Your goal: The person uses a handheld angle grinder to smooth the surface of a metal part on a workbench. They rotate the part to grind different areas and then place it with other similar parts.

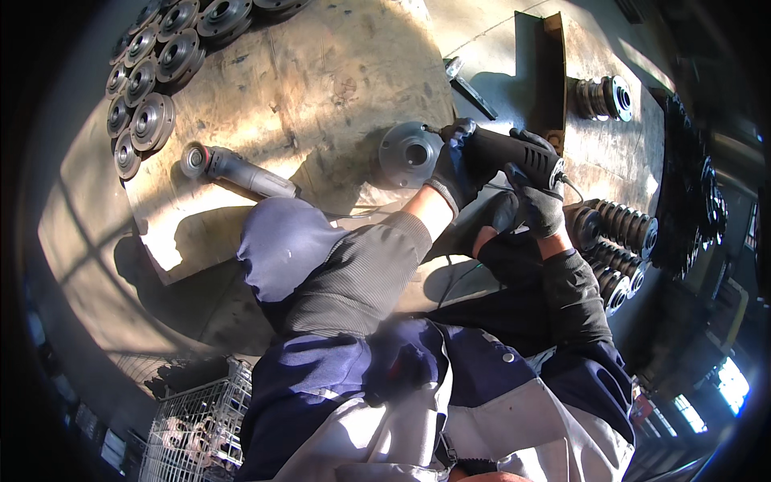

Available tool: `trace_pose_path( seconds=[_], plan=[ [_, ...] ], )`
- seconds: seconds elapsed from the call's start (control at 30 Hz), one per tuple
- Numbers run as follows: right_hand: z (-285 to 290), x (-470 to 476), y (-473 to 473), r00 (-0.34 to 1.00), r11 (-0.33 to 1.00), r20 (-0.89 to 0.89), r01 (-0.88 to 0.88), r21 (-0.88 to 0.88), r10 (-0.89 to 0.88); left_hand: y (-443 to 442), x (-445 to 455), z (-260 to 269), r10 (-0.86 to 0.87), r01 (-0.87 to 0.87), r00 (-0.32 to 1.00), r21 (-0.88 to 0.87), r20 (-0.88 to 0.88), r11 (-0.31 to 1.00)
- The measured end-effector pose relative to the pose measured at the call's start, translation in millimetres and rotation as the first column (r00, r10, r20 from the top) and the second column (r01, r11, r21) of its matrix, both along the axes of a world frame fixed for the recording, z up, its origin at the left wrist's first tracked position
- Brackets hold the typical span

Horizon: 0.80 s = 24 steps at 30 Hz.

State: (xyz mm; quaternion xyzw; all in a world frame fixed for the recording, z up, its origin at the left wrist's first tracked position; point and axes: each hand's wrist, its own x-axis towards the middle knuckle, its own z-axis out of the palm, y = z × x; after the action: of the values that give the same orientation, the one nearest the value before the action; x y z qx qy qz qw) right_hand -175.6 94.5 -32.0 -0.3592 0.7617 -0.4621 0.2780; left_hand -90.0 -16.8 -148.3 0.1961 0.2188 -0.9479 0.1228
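Observation:
My left hand (pixel 459 172), in a dark work glove, is wrapped around the front of a black die grinder (pixel 506 149). My right hand (pixel 538 205), gloved too, grips the rear of its body near the power cord. The tool's thin tip points left, at a small hole near the upper rim of a round metal flange (pixel 393 153); whether they touch cannot be told. That flange lies flat on the wooden board with its large central bore facing up. An angle grinder (pixel 250 172) rests left of it, above my knee.
Stacked flanges (pixel 150 120) line the board's far left edge. More flange stacks (pixel 626 229) stand at right, along with another flange row (pixel 605 98) beyond an upright metal plate (pixel 538 72). A hammer (pixel 473 90) lies past the board (pixel 337 66). A wire basket (pixel 193 428) of parts stands lower left.

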Motion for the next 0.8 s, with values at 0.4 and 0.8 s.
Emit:
trace_pose_path(
  seconds=[0.4,0.8],
  plan=[
    [14.2,-6.1,-55.2,0.994,0.979,0.084,-0.081,0.186,0.066,-6.0,-10.2,-15.3,0.234,-0.229,0.971,-0.09,0.041,0.969],
    [14.2,-8.5,-77.7,0.978,0.954,0.056,-0.209,0.214,0.201,-2.4,-37.6,-52.9,0.33,-0.327,0.905,-0.058,0.269,0.943]
  ],
)
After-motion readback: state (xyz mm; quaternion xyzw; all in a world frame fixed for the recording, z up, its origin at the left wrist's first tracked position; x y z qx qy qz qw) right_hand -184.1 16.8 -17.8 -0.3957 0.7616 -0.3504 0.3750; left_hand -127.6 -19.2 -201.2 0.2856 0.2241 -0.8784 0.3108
